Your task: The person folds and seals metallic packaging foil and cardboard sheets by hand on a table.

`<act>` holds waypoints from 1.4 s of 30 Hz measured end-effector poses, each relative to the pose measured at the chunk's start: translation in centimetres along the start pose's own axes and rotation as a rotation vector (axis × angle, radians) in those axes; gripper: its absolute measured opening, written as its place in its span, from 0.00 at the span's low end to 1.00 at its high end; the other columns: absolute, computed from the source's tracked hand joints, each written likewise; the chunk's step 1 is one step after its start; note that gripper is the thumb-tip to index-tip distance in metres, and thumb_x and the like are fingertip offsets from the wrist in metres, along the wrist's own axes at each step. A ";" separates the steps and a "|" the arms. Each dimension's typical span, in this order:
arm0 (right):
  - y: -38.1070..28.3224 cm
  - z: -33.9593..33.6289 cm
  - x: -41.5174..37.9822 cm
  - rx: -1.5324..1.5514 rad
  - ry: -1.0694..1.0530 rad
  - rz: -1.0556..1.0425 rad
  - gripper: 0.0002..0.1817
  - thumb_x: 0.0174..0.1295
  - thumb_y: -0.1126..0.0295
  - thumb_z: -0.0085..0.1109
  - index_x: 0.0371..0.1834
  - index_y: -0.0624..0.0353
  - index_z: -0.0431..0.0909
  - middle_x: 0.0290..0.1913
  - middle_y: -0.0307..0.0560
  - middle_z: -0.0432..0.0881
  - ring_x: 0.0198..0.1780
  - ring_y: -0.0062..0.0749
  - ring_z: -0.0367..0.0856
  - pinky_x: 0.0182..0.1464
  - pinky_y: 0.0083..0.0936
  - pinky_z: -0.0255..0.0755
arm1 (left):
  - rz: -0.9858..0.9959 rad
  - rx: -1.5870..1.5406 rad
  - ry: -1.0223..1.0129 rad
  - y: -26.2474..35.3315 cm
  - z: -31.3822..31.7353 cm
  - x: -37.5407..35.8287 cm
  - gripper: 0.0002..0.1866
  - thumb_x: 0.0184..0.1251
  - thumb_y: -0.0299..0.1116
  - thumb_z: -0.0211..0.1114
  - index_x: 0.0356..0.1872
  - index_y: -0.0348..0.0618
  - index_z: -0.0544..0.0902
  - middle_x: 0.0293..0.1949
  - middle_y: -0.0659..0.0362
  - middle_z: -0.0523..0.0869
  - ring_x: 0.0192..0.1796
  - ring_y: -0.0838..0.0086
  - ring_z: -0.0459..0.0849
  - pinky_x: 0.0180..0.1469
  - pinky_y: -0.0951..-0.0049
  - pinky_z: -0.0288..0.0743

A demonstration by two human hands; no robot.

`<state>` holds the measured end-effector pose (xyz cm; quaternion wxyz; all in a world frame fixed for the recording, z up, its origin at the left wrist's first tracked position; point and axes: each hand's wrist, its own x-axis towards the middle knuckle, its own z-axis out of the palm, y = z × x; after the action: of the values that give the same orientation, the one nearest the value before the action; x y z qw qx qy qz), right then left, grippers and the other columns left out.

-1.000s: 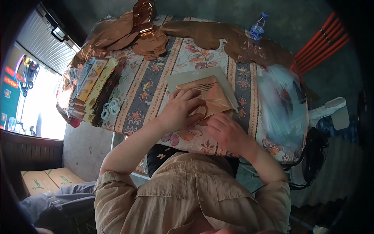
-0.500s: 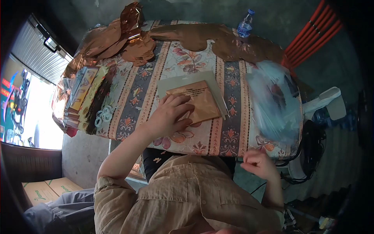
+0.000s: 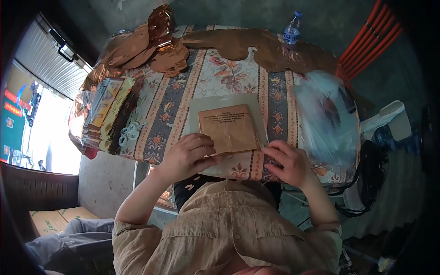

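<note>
A brown folded packet with printed text [image 3: 228, 130] lies on a pale card with a hang hole [image 3: 223, 101], on the patterned tablecloth. At the packet's lower left corner is my left hand [image 3: 190, 153], fingers curled and apart, touching its edge. My right hand [image 3: 288, 162] rests by the lower right corner of the packet and card, its fingers spread. Whether any film lies under the fingertips is hard to tell.
Clear plastic bags [image 3: 325, 117] lie on the right. Shiny copper foil pieces [image 3: 169, 59] run along the back, near a water bottle [image 3: 292, 30]. On the left are colourful packages [image 3: 107, 110] and white ribbon rolls [image 3: 130, 133]. A white fan [image 3: 389, 121] stands beyond the right edge.
My left hand has slid off the packet's middle to its lower left corner. My right hand has come up from the table's front edge to the packet's right side and opened.
</note>
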<state>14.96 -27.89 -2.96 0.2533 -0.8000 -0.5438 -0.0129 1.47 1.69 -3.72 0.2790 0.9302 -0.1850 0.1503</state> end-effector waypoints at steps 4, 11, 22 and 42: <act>0.1 0.7 0.8 -0.004 0.010 -0.066 0.19 0.53 0.66 0.69 0.49 0.55 0.80 0.51 0.43 0.77 0.37 0.38 0.84 0.36 0.32 0.78 | 0.094 0.045 0.057 -0.4 0.2 0.4 0.11 0.55 0.34 0.72 0.36 0.42 0.83 0.43 0.57 0.86 0.51 0.61 0.84 0.54 0.64 0.79; 1.1 1.8 1.1 -0.110 0.030 -0.162 0.10 0.51 0.73 0.68 0.37 0.57 0.81 0.48 0.43 0.80 0.32 0.37 0.83 0.34 0.32 0.77 | 0.130 0.176 0.087 -0.1 0.2 0.0 0.12 0.55 0.38 0.72 0.33 0.42 0.82 0.44 0.58 0.85 0.52 0.63 0.83 0.56 0.63 0.78; 1.3 1.6 1.7 -0.036 0.087 -0.144 0.06 0.53 0.73 0.66 0.30 0.58 0.78 0.42 0.42 0.80 0.29 0.37 0.82 0.31 0.31 0.76 | 0.052 0.148 0.083 -0.4 0.3 -1.2 0.10 0.50 0.28 0.71 0.35 0.41 0.83 0.46 0.57 0.83 0.51 0.61 0.83 0.49 0.64 0.79; 1.3 1.2 2.1 0.046 0.100 -0.123 0.05 0.52 0.74 0.66 0.27 0.60 0.78 0.38 0.43 0.83 0.33 0.39 0.84 0.33 0.32 0.78 | 0.140 0.263 0.054 -0.4 -0.4 -1.3 0.10 0.52 0.30 0.69 0.37 0.43 0.83 0.46 0.58 0.85 0.46 0.63 0.83 0.44 0.66 0.80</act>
<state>16.65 -25.94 -3.90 0.2974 -0.7574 -0.5785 -0.0560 0.46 2.52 -4.10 0.1485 0.9392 -0.2207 0.2173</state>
